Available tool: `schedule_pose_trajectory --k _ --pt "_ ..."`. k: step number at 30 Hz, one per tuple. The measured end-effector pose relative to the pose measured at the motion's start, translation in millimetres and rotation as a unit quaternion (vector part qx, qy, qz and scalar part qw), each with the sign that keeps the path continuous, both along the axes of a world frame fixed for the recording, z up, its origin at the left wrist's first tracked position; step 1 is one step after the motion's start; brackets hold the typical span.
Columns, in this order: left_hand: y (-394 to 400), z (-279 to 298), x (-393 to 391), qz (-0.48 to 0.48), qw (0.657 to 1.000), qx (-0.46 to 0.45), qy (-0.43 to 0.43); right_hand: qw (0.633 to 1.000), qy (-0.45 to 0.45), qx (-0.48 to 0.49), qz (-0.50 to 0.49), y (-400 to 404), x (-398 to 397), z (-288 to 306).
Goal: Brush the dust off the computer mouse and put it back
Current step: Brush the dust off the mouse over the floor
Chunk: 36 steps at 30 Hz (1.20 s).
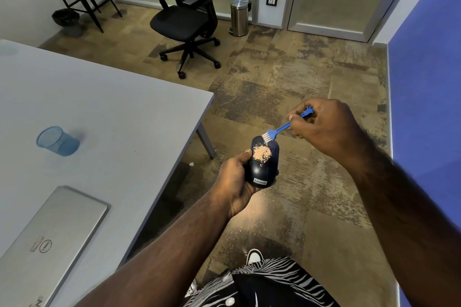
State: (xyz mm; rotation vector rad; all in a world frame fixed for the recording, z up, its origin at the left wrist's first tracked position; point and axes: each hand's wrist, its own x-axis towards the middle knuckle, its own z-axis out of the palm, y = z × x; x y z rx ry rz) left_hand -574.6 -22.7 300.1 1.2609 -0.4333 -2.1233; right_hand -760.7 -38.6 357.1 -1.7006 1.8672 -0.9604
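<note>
A person's left hand (234, 179) is wrapped around a dark computer mouse (263, 163), held in the air over the carpet just right of centre. A pale heap of dust (262, 153) sits on the mouse's back. At one o'clock from it, the right hand (326, 127) pinches a small blue brush (282, 129), its white bristles touching the mouse's far end. At nine o'clock stands a grey table (112, 107) bearing a blue mesh cup (57, 141) and a closed silver laptop (50, 239). An office chair (187, 20) stands at twelve o'clock.

So that's one mouse (263, 166), one little blue brush (279, 129) and two hands. Also one closed laptop (47, 242), one blue mesh cup (57, 141), one office chair (185, 20), one steel bin (240, 16).
</note>
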Motion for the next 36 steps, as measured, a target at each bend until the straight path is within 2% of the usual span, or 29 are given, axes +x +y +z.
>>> schedule_pose_trajectory --k 4,6,9,13,15,18,22,26,32,36 --pt "-1 0 0 0.001 1.0 0.005 -0.001 0.998 0.063 -0.003 -0.013 0 0 -4" --pt "0 1 -1 0.0 1.0 0.006 0.001 0.998 0.054 -0.016 -0.032 0 -2 -3" --pt "-1 1 -1 0.0 1.0 0.003 0.005 1.0 0.001 -0.006 0.003 2 -1 -2" --pt "-1 0 -1 -0.005 1.0 0.01 0.009 0.999 0.051 -0.001 -0.016 0 -2 -5" --pt "-1 -1 -2 -0.005 1.0 0.014 0.015 0.998 0.046 -0.014 -0.037 -1 -5 -5" --pt "-2 -2 -1 -0.001 1.0 0.012 0.021 1.0 0.005 -0.009 -0.016 1 -5 -6" --pt "-3 -5 -1 0.001 1.0 0.014 0.028 0.998 0.051 -0.004 -0.046 0 -7 -9" --pt "-2 -4 2 0.008 0.998 0.018 0.055 0.998 -0.045 0.003 -0.052 2 -12 -8" --pt "-1 -5 4 0.013 0.995 0.025 0.091 0.991 -0.125 -0.032 -0.033 16 -16 0" --pt "-1 -7 2 0.023 0.994 0.034 0.104 0.985 -0.172 -0.015 0.003 27 -14 5"
